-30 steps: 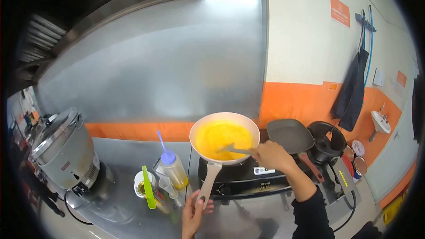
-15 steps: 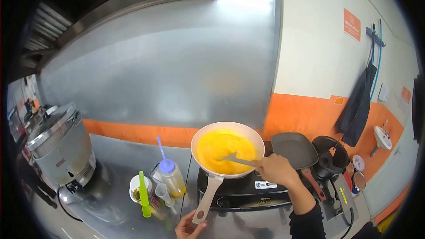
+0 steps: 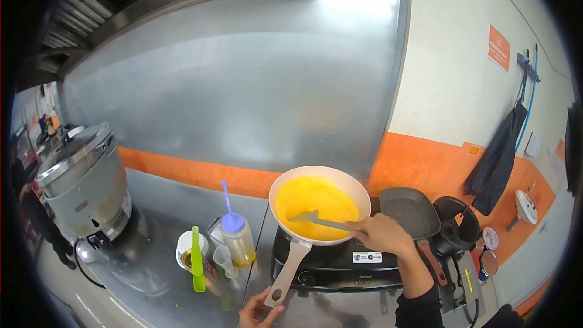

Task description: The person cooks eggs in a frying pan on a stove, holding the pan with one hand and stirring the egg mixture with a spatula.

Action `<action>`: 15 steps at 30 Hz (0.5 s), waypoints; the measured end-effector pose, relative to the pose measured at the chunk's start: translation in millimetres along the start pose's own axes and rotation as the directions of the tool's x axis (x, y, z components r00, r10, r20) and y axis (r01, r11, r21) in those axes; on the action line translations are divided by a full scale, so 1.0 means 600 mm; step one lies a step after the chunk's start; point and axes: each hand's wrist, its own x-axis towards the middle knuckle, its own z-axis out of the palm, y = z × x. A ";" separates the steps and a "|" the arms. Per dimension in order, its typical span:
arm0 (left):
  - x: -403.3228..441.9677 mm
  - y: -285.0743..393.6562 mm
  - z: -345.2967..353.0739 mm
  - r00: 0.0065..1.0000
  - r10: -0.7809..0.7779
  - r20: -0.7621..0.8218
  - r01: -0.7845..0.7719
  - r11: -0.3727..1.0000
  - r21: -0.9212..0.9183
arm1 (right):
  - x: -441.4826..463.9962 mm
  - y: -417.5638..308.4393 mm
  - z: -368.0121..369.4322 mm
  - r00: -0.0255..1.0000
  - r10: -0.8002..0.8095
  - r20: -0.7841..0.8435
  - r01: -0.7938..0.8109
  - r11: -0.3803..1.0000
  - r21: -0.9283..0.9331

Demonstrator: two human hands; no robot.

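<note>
A light-coloured frying pan (image 3: pixel 367 203) holds a yellow, egg-like mixture (image 3: pixel 328 197) spread over its base. It is over the black gas stove (image 3: pixel 340 274); whether it rests on the burner is hidden. At the bottom, my left hand (image 3: pixel 260 311) grips the end of the pan's beige handle (image 3: pixel 290 273), fingers on one side and thumb on the other. My right hand (image 3: pixel 382 234) is closed around a grey spatula (image 3: pixel 328 223) at the pan's right rim. The spatula's blade lies in the mixture, left of the pan's middle.
Left of the stove stand a squeeze bottle (image 3: pixel 240 243) with a purple cap, a clear measuring cup (image 3: pixel 225 261) and a white tub (image 3: pixel 187 249) under a green utensil (image 3: pixel 197 261). A large cooker (image 3: pixel 91 188) is far left. Right are a square grill pan (image 3: pixel 410 212) and black pot (image 3: pixel 461 225).
The spatula blade has moved left through the yellow mixture with my right hand. My left hand keeps its hold on the pan handle. The camera view has shifted slightly.
</note>
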 end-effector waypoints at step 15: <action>-0.004 0.056 0.021 0.997 -0.022 -0.070 0.020 1.000 -0.022 | -0.058 -0.022 0.003 0.984 0.063 -0.164 -0.077 0.994 -0.081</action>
